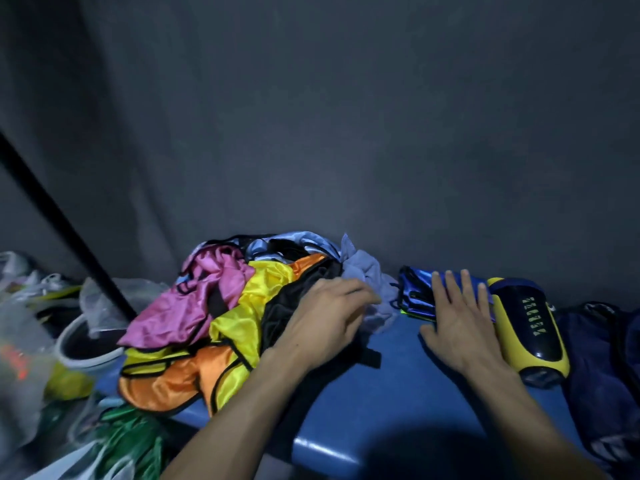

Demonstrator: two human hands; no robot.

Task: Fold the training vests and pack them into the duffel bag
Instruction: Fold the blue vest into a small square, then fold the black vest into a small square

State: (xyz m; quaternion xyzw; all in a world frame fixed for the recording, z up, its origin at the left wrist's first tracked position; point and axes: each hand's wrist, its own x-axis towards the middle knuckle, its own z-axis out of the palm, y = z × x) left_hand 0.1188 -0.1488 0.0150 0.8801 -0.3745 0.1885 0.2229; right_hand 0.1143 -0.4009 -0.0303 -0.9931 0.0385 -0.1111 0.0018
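Dim room, dark grey wall

A blue tabletop fills the lower centre — a black pole slants across the left of the frame; light is low.

A white bucket stands beside clear plastic bags.
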